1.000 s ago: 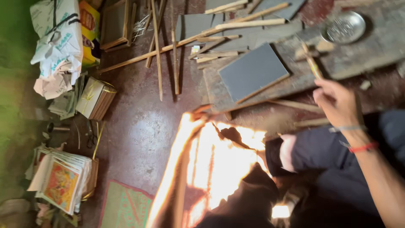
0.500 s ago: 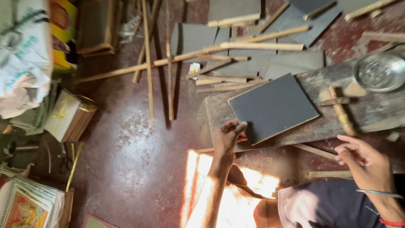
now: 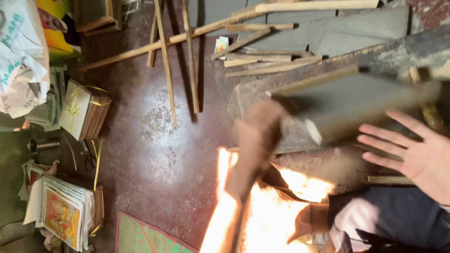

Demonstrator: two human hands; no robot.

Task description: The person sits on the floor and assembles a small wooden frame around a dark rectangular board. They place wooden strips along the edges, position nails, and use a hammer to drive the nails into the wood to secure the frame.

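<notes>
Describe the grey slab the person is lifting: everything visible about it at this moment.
The grey slab is a flat, rectangular, dark grey board with a paler edge, slate-like in look, and motion-blurred. It is tilted, one end raised above the worn wooden plank. The left hand, also blurred, grips its near corner; the right hand is spread open just beside its lower edge, and contact cannot be told. Similar grey sheets lie beyond it.

Half a second back, the grey slate panel (image 3: 356,103) lay flat on the wooden board (image 3: 398,51), and our left hand (image 3: 258,133) only touched its near corner. Since then we lifted the panel off the board with that hand; it blurred, tilted, above the board's near edge. Our right hand (image 3: 417,150) opened wide, fingers spread, just beside the panel's raised right end.
</notes>
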